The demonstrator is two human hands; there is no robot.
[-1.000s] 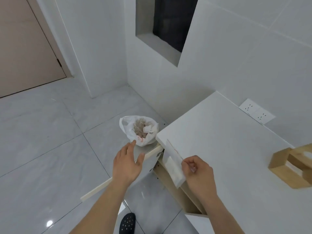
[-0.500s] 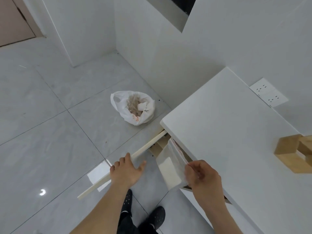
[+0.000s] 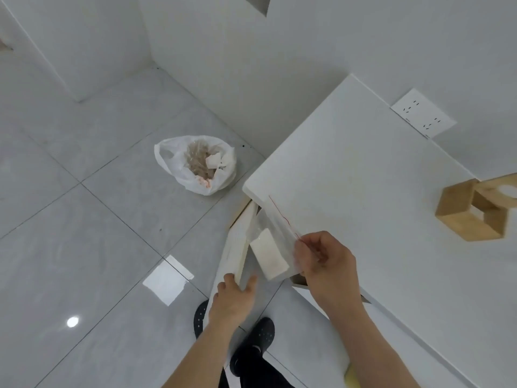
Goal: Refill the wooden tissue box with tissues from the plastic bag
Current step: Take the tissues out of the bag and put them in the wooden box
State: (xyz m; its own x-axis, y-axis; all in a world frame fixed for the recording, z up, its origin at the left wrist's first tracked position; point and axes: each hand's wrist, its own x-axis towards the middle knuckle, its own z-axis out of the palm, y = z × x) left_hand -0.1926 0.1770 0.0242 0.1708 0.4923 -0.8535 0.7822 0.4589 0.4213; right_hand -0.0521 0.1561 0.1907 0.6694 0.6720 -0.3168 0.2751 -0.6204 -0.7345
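Looking down past our own arms, we see the right hand (image 3: 326, 261) pinching the top of a clear plastic bag (image 3: 275, 242) with a thin red strip along its mouth, fingers closed on the film, and inside it a white block of tissues (image 3: 269, 254) hangs just off the corner of the white worktop (image 3: 363, 169). Our left hand (image 3: 233, 299) grips the near end of a cabinet door (image 3: 237, 247), a pale panel seen edge-on, thumb on one face and fingers on the other; the door stands out at an angle from under the worktop corner, and the bag hangs just beside it, between door and worktop edge. Over on the far right of the worktop sits the wooden tissue box (image 3: 472, 208), well apart from the bag and from both hands, its open side showing a dark hollow. Down on the grey tiled floor (image 3: 84, 247) a white carrier bag (image 3: 195, 163) stands open beside the wall with crumpled scraps in it. A double wall socket (image 3: 422, 116) sits on the wall behind the worktop, and black shoes (image 3: 257, 340) show below our arms.
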